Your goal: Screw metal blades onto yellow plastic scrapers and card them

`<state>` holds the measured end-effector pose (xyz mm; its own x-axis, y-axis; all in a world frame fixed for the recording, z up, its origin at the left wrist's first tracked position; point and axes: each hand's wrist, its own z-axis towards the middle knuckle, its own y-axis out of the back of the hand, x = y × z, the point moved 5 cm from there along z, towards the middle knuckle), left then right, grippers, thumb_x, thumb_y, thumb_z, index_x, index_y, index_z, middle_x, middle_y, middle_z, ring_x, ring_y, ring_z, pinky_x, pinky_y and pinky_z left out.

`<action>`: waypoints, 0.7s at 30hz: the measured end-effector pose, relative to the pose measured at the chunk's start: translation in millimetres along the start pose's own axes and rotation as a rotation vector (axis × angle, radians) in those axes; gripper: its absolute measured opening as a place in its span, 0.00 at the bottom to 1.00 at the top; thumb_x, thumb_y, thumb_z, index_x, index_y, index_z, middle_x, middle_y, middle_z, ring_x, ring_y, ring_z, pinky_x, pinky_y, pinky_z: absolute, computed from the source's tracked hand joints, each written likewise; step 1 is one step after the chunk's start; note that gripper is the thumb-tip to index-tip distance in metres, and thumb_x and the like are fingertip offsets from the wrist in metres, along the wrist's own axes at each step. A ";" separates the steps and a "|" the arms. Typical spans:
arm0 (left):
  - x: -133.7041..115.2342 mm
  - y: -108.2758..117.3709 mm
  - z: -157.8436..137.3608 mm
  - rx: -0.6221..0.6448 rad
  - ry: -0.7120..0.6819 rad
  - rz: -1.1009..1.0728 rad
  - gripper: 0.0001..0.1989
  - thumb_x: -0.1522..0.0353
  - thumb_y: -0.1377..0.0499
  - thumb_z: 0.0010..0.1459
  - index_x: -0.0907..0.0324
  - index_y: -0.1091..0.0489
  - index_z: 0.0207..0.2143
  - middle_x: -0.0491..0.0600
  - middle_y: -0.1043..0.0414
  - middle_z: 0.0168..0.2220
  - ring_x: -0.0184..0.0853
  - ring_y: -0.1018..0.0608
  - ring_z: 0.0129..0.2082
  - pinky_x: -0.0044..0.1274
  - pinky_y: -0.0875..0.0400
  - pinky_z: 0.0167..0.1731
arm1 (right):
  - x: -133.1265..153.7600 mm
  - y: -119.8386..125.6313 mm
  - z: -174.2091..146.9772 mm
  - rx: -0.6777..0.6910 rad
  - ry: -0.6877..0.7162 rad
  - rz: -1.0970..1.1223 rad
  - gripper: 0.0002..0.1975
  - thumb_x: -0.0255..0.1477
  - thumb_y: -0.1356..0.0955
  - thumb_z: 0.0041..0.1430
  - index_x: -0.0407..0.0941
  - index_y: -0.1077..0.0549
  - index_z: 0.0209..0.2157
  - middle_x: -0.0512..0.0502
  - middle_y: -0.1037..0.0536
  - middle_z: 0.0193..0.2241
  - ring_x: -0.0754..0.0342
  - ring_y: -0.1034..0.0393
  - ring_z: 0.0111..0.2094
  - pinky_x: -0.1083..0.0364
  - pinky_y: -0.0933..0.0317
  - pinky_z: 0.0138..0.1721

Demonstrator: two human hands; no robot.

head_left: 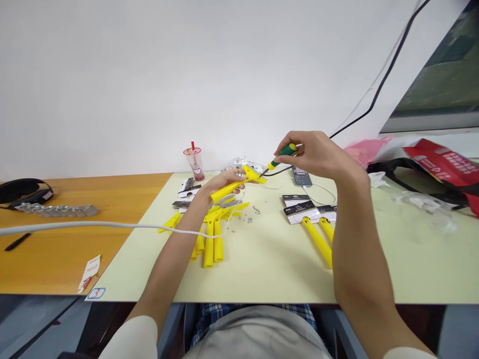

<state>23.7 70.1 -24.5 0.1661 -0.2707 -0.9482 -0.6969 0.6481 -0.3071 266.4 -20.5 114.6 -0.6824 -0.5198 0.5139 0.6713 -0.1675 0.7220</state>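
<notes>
Left hand [224, 178] gripping a yellow T-shaped scraper handle [225, 192] around the neck, held up above the tabletop [269, 269], head pointing right, grip end angled down toward the wearer. Right hand [312, 149] closed on a green-and-yellow screwdriver [286, 154], raised right of the scraper handle, shaft slanting down-left, tip at the yellow head; exact contact too small to tell. So the piece sits in the left hand, to the left of and lower than the right hand. Below the left hand: pile of yellow T-shaped handles [208, 239], tubes mostly toward the wearer, white cable [194, 233] crossing over. Small metal screws [255, 210] scattered just right of the pile. Farther right, near the right forearm, yellow handles [317, 240] with black-and-white cards [299, 212] at their far ends, partly hidden by the arm. Smartphone [301, 176] behind these, clear cup with red straw [195, 164] at back left
</notes>
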 end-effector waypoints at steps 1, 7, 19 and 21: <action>-0.2 0.1 0.0 -0.002 0.000 0.004 0.22 0.72 0.26 0.57 0.60 0.31 0.49 0.66 0.19 0.56 0.26 0.23 0.28 0.18 0.32 0.25 | 0.0 0.0 -0.3 0.001 -0.004 0.002 0.21 0.53 0.22 0.61 0.49 0.20 0.38 0.44 0.17 0.36 0.46 0.25 0.36 0.48 0.37 0.35; 1.7 3.7 3.2 -0.018 0.001 0.041 0.21 0.72 0.26 0.57 0.61 0.30 0.50 0.67 0.19 0.59 0.27 0.20 0.29 0.18 0.30 0.24 | 0.2 0.4 -1.5 0.000 -0.024 0.012 0.20 0.52 0.22 0.61 0.50 0.20 0.38 0.45 0.17 0.36 0.48 0.26 0.34 0.49 0.38 0.34; 7.8 3.1 7.6 -0.069 0.039 -0.047 0.11 0.75 0.34 0.65 0.62 0.29 0.48 0.69 0.19 0.59 0.53 0.13 0.57 0.38 0.17 0.60 | 4.4 -7.8 1.8 0.044 0.018 0.016 0.20 0.52 0.22 0.62 0.49 0.19 0.39 0.43 0.16 0.37 0.47 0.24 0.36 0.48 0.36 0.36; 7.7 1.2 8.0 -0.062 0.028 -0.084 0.10 0.77 0.36 0.65 0.63 0.29 0.48 0.69 0.19 0.59 0.53 0.14 0.59 0.39 0.20 0.64 | 4.2 -11.0 3.4 0.058 0.027 0.017 0.21 0.52 0.22 0.62 0.49 0.19 0.40 0.43 0.16 0.37 0.46 0.23 0.36 0.49 0.37 0.36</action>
<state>29.7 74.4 -32.8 0.2072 -0.3424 -0.9164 -0.7233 0.5772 -0.3791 255.2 -18.0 110.4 -0.6621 -0.5449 0.5145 0.6646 -0.1099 0.7390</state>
